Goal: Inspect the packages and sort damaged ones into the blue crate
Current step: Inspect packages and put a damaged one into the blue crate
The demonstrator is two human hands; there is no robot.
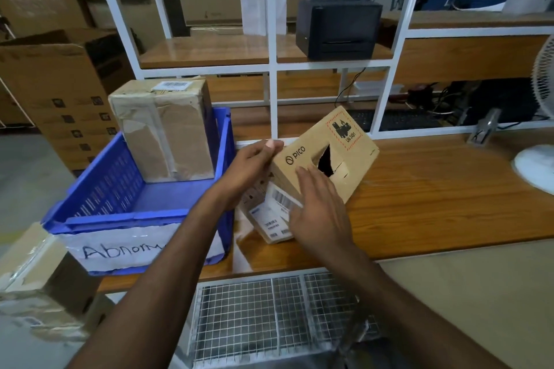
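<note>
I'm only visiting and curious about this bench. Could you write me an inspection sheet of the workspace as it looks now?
Surface: wooden table, with the crate at its left end.
Job's things: PICO box, tilted, with a torn hole in its face; blue crate labelled "Abnorm…", with a taped box standing inside.
Clutter: fan at the table's right edge.
Hands: left hand grips the PICO box's left end; right hand lies flat on its front.
Cables: black cables tangled behind the shelf frame, near a keyboard.
Surroundings: printer on the shelf; cartons stacked at left; wire mesh below the table.
</note>
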